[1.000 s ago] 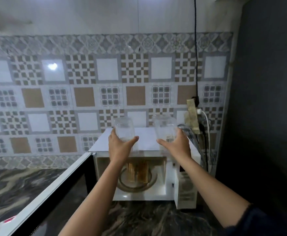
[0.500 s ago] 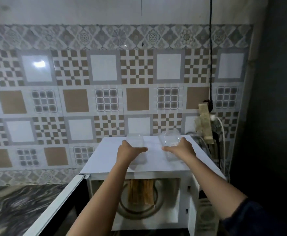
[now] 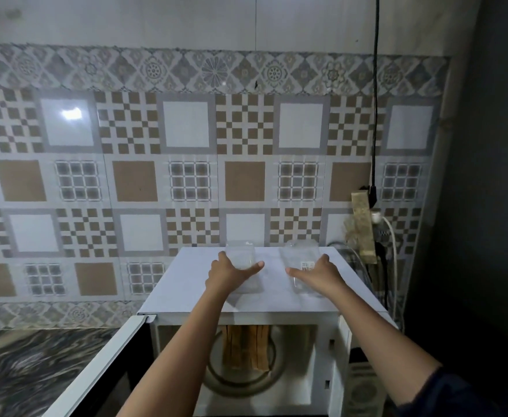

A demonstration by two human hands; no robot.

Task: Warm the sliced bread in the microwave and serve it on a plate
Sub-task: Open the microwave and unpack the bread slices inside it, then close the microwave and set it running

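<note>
A white microwave (image 3: 186,284) stands on the counter with its door (image 3: 105,359) swung open to the left. Inside, several slices of bread (image 3: 245,346) stand on the round turntable (image 3: 240,383). Two clear plastic container halves lie on the microwave's top. My left hand (image 3: 230,270) grips the left clear container (image 3: 242,255). My right hand (image 3: 319,273) grips the right clear container (image 3: 302,260), which carries a small barcode label. Both containers rest on the white top surface.
A patterned tiled wall (image 3: 186,176) rises behind the microwave. A power strip (image 3: 362,227) with plugs and a black cable (image 3: 375,94) hangs at the right. Dark marbled countertop (image 3: 36,365) lies at the lower left. A dark wall (image 3: 487,176) closes the right side.
Both hands carried the clear containers up from in front of the microwave opening and set them down on its top. The view rose, showing more of the top.
</note>
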